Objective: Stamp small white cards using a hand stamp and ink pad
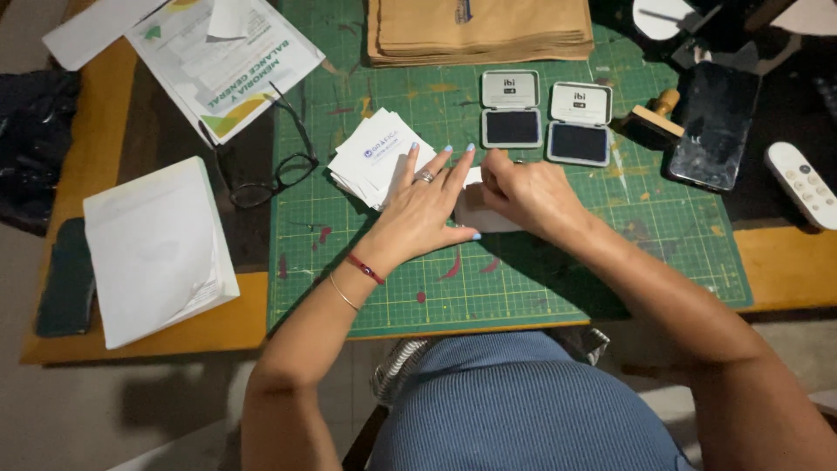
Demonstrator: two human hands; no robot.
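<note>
Left hand, spread, and fisted right hand press the white card beneath them.

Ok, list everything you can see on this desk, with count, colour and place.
cutting mat: one, green, centre
white cards: a stack, mat left
small white card: one, under both hands
ink pads: two, open, dark, mat top
brown envelopes: a stack, top
wooden stamp: one, right of pads
phone: one, black, right
remote: one, white, far right
glasses: one, black, left
white packet: one, left
left hand: flat on card
right hand: pinching card
</note>
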